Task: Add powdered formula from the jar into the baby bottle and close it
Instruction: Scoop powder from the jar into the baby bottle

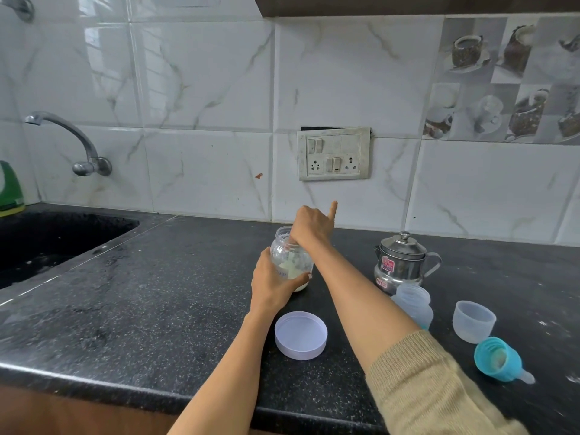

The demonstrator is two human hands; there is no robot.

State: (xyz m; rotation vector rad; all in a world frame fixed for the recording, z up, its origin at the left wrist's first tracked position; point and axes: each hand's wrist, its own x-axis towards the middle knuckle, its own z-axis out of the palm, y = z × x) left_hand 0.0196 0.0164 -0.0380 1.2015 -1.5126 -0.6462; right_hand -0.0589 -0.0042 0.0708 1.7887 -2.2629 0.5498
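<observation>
Left hand (272, 282) grips jar (290, 260); right hand (310, 226) fingers inside.

Bright soft daylight, window glare on tiles (103, 61), wide-angle edge bending.

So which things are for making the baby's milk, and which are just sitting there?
For the milk: formula jar, jar lid, baby bottle, teal nipple ring, clear bottle cap.

Just sitting there: steel pot, tap, green bottle.

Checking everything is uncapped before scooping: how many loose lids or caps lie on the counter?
3: the white jar lid near the front edge, the clear cap at right, and the blue nipple ring lying sideways in front of it.
</observation>
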